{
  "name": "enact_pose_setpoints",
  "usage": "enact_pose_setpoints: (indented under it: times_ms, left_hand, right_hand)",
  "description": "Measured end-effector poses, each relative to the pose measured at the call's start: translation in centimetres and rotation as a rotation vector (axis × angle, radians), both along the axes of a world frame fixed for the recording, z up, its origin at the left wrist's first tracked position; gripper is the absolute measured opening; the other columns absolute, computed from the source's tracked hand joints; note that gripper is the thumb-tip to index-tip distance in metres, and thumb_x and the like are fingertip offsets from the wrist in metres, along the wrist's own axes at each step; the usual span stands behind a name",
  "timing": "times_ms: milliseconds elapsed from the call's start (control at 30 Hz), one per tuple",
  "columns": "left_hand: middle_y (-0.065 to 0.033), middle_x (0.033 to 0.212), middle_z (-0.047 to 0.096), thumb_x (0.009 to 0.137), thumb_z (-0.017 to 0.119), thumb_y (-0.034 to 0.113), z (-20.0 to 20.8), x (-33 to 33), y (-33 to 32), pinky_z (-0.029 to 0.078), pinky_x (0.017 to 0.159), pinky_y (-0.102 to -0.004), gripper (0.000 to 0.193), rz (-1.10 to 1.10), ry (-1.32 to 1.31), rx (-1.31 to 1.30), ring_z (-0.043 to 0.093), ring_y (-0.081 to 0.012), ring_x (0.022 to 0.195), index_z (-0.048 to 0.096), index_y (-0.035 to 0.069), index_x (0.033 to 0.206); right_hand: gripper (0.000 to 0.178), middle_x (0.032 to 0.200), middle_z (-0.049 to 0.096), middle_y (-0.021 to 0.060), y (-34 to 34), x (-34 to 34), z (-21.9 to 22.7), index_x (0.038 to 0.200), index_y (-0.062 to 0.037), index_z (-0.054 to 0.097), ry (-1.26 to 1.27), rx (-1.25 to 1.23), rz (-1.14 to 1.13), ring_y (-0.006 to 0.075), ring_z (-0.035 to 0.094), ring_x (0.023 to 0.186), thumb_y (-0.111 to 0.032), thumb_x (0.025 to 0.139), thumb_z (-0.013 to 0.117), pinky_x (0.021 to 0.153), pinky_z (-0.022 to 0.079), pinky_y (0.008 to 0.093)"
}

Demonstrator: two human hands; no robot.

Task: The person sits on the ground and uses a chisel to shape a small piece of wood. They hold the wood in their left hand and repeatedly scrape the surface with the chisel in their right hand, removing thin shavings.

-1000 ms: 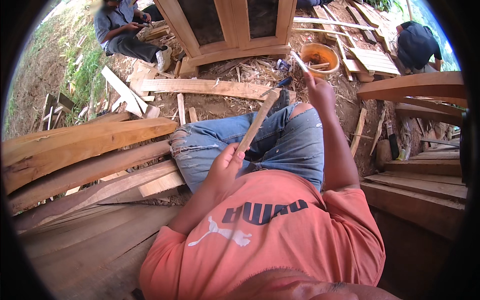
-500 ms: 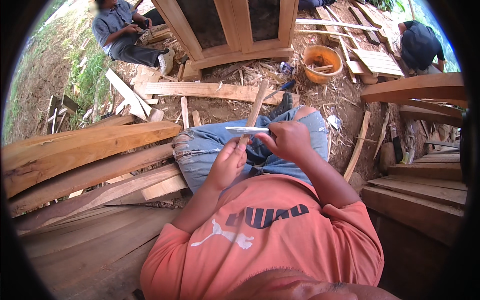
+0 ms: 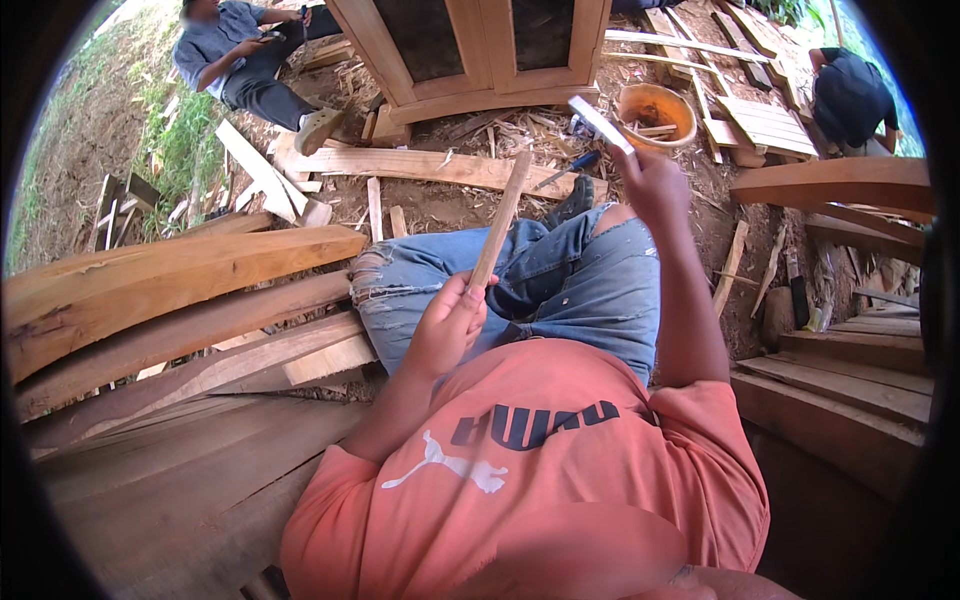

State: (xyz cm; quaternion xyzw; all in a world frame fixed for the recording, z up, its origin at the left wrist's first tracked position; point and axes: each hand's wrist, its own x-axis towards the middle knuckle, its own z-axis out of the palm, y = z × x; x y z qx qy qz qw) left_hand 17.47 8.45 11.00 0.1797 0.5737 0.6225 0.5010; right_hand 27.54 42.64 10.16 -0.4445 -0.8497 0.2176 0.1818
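Observation:
My left hand (image 3: pixel 452 325) is closed around the lower end of a narrow wooden stick (image 3: pixel 503 215), which slants up and away over my lap. Out to the front right, my right hand (image 3: pixel 655 190) grips a knife, its pale blade (image 3: pixel 600 124) pointing up and to the left. The handle is hidden inside my fist. Blade and stick are well apart. Beneath the stick lie my bent legs in torn jeans (image 3: pixel 560 270).
An orange bucket (image 3: pixel 660 115) with wood scraps stands beyond my right hand. A panelled wooden frame (image 3: pixel 470 50) rises ahead. Thick planks (image 3: pixel 190 275) lie at left, stacked boards (image 3: pixel 840 390) at right. One person (image 3: pixel 250 60) sits far left; another (image 3: pixel 850 100) bends far right.
My right hand has swung the knife off the stick, forward and to the right. The left hand still holds the stick nearly in place. The seated person's arms and foot have shifted.

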Motion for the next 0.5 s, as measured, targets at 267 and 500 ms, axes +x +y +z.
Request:
enact_pose_setpoints:
  times_ms: [267,500]
  left_hand:
    - [0.0071,0.069,0.040,0.114,0.045,0.032,-0.8,-0.2,1.7,0.025,0.048,-0.0189,0.033,0.003,0.112,0.008,0.032,-0.0006,0.054,0.055,0.006,0.132]
    - [0.0081,0.069,0.039,0.114,0.047,0.030,-0.8,-0.2,1.4,0.026,0.051,-0.0188,0.032,-0.001,0.276,-0.028,0.032,-0.0005,0.056,0.056,0.005,0.132]
  right_hand:
    - [0.057,0.061,0.063,0.0110,-12.5,0.9,0.3,0.066,-0.0112,0.065,0.084,0.198,0.524,0.0340,0.065,0.058,-0.061,0.093,0.066,0.054,0.048,0.0455]
    - [0.056,0.061,0.063,0.0128,-9.2,0.5,0.3,0.069,-0.0101,0.069,0.023,0.338,0.434,0.0354,0.066,0.060,-0.061,0.093,0.066,0.055,0.050,0.0470]
